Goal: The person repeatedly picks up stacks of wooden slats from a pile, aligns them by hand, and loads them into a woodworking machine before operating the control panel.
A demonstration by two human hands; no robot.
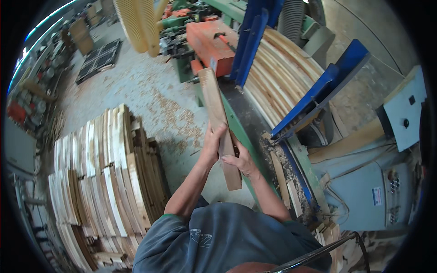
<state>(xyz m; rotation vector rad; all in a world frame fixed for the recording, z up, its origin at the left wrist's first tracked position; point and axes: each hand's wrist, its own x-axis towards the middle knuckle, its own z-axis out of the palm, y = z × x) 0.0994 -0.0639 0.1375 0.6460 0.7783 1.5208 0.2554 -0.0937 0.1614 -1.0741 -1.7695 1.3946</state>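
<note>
I hold a long wooden board (211,95) at a slant in front of my body, above the edge of the green machine bed (241,170). My left hand (214,141) is closed on the board's left side, near its middle. My right hand (241,157) grips it lower down on the right, thumb across its face. To the right, a curved row of wooden boards (282,77) sits between blue metal guides (309,100). Loose offcuts (282,177) and shavings lie on the machine beside my right forearm.
A tall stack of boards (104,182) stands at my lower left. An orange machine housing (209,38) and yellow hoses (141,22) are ahead. A control cabinet (364,200) is at the right. Shavings (177,118) cover parts of the floor; a black grate (98,61) lies farther back.
</note>
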